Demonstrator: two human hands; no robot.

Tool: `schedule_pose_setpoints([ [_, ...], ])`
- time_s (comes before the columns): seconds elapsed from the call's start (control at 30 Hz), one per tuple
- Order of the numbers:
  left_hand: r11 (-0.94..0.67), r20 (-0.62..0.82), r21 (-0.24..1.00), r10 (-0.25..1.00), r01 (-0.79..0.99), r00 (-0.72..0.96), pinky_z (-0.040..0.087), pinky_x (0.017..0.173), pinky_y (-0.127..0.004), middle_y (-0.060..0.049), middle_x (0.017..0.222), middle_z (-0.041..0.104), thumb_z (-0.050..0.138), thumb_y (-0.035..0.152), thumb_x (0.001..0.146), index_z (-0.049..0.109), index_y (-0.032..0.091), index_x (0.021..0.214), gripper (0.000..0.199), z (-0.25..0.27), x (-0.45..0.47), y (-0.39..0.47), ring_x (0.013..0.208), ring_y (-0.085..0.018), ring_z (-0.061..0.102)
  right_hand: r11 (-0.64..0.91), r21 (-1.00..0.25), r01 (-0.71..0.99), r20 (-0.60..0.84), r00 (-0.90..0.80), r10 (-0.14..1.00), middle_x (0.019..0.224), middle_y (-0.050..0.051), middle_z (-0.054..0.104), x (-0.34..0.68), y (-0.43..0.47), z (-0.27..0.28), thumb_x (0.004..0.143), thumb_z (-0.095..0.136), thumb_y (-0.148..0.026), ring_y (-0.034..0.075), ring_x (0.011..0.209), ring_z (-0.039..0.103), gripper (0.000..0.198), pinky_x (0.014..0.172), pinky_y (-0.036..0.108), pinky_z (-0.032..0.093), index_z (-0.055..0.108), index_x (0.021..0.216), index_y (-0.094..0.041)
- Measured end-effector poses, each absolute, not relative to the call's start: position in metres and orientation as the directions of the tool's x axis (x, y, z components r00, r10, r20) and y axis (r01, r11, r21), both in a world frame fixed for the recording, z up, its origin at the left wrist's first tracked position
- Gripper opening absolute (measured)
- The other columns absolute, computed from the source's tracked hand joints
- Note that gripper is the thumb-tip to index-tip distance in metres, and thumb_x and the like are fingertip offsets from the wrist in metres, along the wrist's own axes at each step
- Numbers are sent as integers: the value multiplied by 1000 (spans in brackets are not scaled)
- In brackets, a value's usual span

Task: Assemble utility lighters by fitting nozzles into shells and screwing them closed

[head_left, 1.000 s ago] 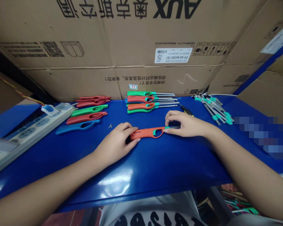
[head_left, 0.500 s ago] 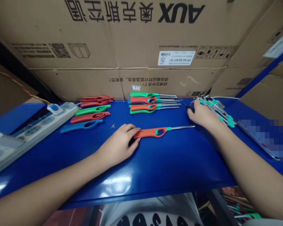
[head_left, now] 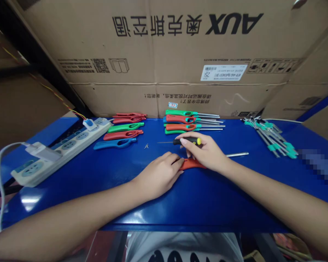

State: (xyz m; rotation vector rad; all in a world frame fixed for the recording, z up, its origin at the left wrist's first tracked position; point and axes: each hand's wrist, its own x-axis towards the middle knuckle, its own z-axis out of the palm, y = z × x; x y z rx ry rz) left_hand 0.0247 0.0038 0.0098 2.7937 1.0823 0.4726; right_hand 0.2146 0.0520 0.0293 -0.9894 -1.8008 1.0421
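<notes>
My left hand [head_left: 160, 176] is closed around the butt end of an orange gas lighter [head_left: 192, 163] lying on the blue table. My right hand [head_left: 207, 151] grips a screwdriver [head_left: 188, 141] with a black and yellow handle, its thin shaft pointing left. That hand is over the lighter and hides its trigger part; the metal tube shows on the right. A small heap of screws [head_left: 146, 146] lies left of the screwdriver's tip. Behind is a stack of lighters [head_left: 180, 118] with metal tubes. Coloured handle shells [head_left: 120, 145] in red, green and blue lie at the left.
A white power strip [head_left: 62, 149] with plugs and cables runs along the left. Metal tubes with teal ends [head_left: 273, 136] are heaped at the right. A large cardboard panel [head_left: 158, 65] stands behind the table [head_left: 207, 203]. A small numbered label [head_left: 173, 105] is stuck to it.
My right hand has come from beside the tube heap at the right to above the orange lighter, bringing the screwdriver. My left hand keeps hold of the lighter. The view has shifted left.
</notes>
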Motion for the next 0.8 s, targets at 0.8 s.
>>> schedule_pose_setpoints([
  [0.8,-671,342,528,729,521,592,51,103,-43,-13,120,70,60,28,98,68,14,126,33,6,24,8,113,-25,62,312,-949,-49,315,-102,944,89,3,73,214,60,36,87,66,-40,14,70,62,22,63,27,49,76,88,-21],
])
